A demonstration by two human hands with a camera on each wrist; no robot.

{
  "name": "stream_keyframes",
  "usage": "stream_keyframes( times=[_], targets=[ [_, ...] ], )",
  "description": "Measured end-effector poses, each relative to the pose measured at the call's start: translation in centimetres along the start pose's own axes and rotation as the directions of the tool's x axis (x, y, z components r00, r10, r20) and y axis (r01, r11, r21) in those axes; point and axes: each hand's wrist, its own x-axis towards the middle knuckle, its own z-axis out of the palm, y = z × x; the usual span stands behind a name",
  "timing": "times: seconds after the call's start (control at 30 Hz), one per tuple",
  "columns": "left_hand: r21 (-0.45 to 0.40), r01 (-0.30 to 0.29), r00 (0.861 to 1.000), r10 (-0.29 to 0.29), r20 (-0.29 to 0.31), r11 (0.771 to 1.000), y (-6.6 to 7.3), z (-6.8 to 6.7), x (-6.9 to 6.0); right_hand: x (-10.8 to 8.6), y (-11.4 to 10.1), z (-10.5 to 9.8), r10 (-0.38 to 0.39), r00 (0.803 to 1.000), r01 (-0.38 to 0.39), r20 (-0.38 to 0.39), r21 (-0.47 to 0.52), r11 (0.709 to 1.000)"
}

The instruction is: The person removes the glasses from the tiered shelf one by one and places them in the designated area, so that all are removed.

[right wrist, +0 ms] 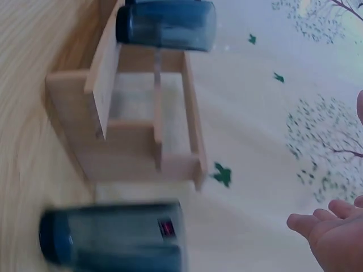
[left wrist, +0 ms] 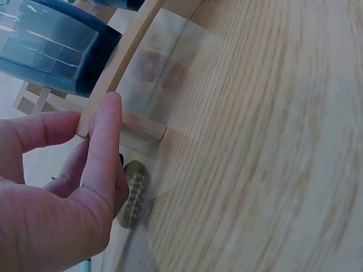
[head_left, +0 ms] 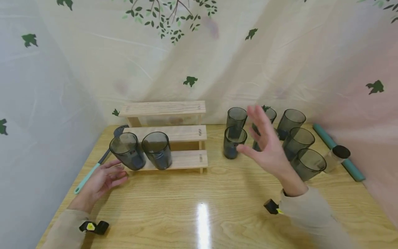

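A three-step wooden shelf (head_left: 188, 159) stands at the back left. On its lowest step stand two dark tinted glasses, the left one (head_left: 128, 152) and the right one (head_left: 157, 152), side by side. My left hand (head_left: 104, 179) is at that step's left end; in the left wrist view its thumb and fingers (left wrist: 106, 141) pinch the corner of the board (left wrist: 122, 56). My right hand (head_left: 269, 148) is raised with fingers spread and holds nothing. It is nearest to a tinted glass (head_left: 231, 145) in the right-hand group and hides part of others behind it.
Several more tinted glasses (head_left: 306, 164) stand on the right. Beside them are a clear jar with a black lid (head_left: 341, 152) and a green cylindrical roll (head_left: 354, 169). At the left lies a turquoise-handled utensil (head_left: 87, 178) with a dark slotted head. Patterned cloth (head_left: 217, 69) hangs behind.
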Motion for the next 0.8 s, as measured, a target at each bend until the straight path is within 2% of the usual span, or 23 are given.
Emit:
stream_keyframes(
  times=[0.13,0.2,0.37,0.53,0.63,0.7,0.8],
  targets=[
    [-0.005,-0.004,1.000,0.004,0.004,1.000,0.1,0.1,-0.1,1.4,1.7,3.6,0.123,0.988,-0.123,0.091,0.003,0.992],
    [-0.002,-0.003,1.000,0.003,0.007,1.000,0.2,0.1,-0.1,1.9,2.5,5.4,0.196,0.972,-0.197,0.128,-0.004,0.980],
    [0.034,0.005,1.000,-0.005,0.006,0.999,0.5,0.3,-0.2,3.0,4.5,9.5,0.292,0.932,-0.307,0.214,0.039,0.951],
    [0.045,0.015,1.000,-0.015,0.000,0.999,0.6,0.4,-0.2,3.9,5.8,12.9,0.362,0.889,-0.392,0.280,0.057,0.918],
    [0.042,0.019,1.000,-0.019,-0.004,0.999,0.5,0.4,-0.3,4.3,6.4,14.8,0.403,0.863,-0.428,0.304,0.016,0.904],
    [0.037,0.020,1.000,-0.020,-0.007,0.999,0.5,0.4,-0.3,4.4,6.7,15.9,0.425,0.851,-0.442,0.307,-0.016,0.897],
    [0.030,0.019,1.000,-0.019,-0.008,0.999,0.4,0.4,-0.4,4.4,7.4,17.2,0.450,0.844,-0.457,0.291,-0.049,0.888]
  ],
)
